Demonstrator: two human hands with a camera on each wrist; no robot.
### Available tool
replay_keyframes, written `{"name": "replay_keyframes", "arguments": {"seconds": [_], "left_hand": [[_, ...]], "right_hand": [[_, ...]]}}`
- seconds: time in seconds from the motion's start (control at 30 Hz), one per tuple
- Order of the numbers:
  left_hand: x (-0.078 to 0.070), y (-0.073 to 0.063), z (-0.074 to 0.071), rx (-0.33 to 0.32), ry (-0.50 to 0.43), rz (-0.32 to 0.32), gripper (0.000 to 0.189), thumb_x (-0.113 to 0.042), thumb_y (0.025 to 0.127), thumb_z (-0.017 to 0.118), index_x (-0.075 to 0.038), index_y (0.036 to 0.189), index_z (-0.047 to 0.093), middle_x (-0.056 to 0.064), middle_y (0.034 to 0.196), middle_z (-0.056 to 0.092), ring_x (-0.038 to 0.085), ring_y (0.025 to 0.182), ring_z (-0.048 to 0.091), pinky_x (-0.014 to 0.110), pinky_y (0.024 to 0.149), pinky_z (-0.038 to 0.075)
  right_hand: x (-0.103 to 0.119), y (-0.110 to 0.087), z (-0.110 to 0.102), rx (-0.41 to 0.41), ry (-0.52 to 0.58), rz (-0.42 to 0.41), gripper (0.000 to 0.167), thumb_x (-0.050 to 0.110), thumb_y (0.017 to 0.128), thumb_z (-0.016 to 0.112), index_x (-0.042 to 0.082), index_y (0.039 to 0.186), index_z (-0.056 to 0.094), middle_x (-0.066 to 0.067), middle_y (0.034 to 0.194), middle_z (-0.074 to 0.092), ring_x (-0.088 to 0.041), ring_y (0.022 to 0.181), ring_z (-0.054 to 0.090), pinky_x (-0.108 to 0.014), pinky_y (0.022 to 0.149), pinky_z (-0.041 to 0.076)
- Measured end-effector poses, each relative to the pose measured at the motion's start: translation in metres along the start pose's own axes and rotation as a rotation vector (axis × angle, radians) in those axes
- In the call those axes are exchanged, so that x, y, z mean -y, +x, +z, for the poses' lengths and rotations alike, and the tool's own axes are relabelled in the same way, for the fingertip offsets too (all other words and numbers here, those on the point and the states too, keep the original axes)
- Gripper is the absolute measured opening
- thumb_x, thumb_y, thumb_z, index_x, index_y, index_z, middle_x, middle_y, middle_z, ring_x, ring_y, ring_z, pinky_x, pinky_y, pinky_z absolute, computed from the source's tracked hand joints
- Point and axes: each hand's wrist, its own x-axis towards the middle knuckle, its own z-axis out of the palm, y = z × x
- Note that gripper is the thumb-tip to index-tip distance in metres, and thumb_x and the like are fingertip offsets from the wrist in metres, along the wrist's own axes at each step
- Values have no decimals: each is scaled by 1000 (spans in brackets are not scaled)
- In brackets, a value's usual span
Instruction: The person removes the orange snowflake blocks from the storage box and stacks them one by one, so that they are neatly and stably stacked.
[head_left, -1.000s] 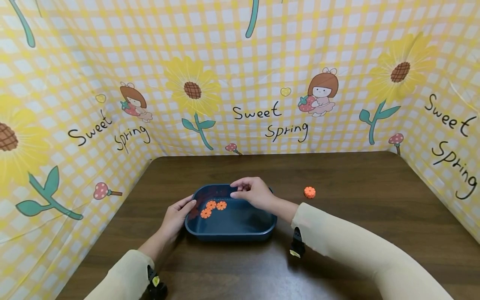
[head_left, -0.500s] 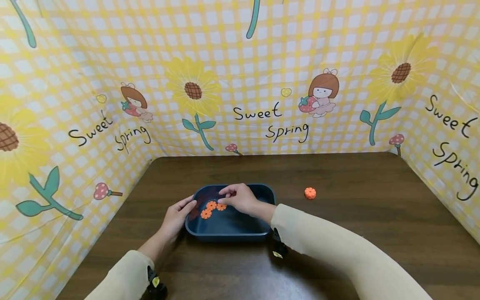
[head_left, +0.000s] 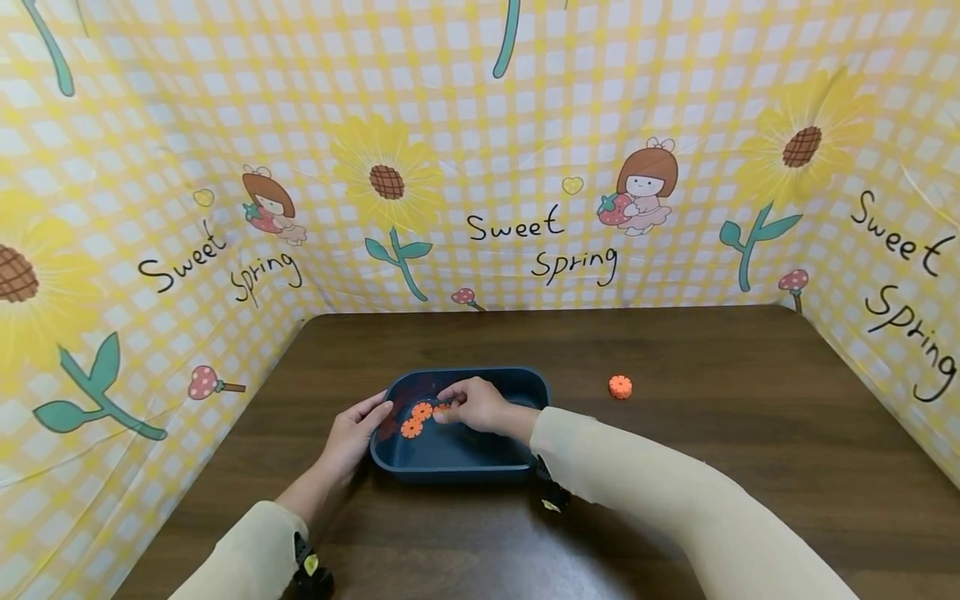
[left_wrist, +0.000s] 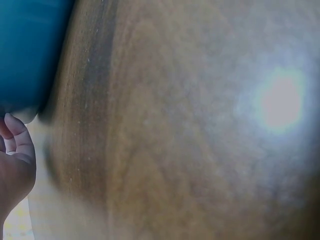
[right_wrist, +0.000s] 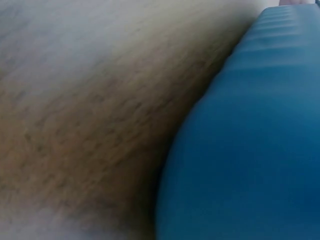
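A dark blue oblong basin [head_left: 465, 473] stands on the wooden table. My left hand [head_left: 351, 435] holds its left end, thumb at the rim and fingers along the outside; the left wrist view shows that hand [left_wrist: 17, 160] at the basin's corner [left_wrist: 30, 55]. Inside lie flower-shaped orange carrot slices, two of them in plain sight: one slice [head_left: 422, 411] and a nearer slice [head_left: 412, 427]. Reaching in over the right side, my right hand [head_left: 480, 406] pinches a third slice [head_left: 442, 409], mostly covered by the fingers. In the right wrist view only the basin's outer wall [right_wrist: 245, 150] and table show.
To the right of the basin, a short stack of orange flower-shaped slices [head_left: 620, 387] sits on the table [head_left: 712, 375]. A yellow checked cloth [head_left: 480, 150] with printed flowers hangs around the back and sides.
My right hand has moved left and down into the basin, and its fingertips have closed on the rightmost slice. The left hand stays in place on the basin.
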Motion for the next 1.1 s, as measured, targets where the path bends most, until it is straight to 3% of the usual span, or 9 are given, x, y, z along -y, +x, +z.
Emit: {"name": "replay_keyframes", "arguments": {"seconds": [0.4, 0.87, 1.1], "left_hand": [[-1, -1, -2, 17, 13, -7, 55, -35, 98, 59, -8, 144, 47, 17, 144, 46, 29, 123, 52, 35, 91, 50], [3, 2, -1, 0, -4, -2, 50, -28, 99, 59, -7, 143, 49, 19, 140, 50, 27, 114, 58, 31, 84, 54], [2, 2, -1, 0, 17, -3, 51, -30, 99, 58, -7, 143, 48, 18, 142, 49, 28, 118, 55, 33, 88, 52]], "right_hand": [[-2, 2, 1, 110, -128, 90, 52, 22, 87, 75, 11, 135, 59, 1, 61, 48, -12, 52, 44, -23, 48, 34], [-4, -3, 4, 76, -166, 28, 26, 14, 80, 82, 13, 104, 72, 0, 77, 54, -14, 69, 48, -24, 61, 39], [-6, -1, 2, 108, -175, 21, 36, 15, 80, 81, 14, 115, 73, 0, 76, 53, -14, 68, 47, -23, 58, 37]]}}
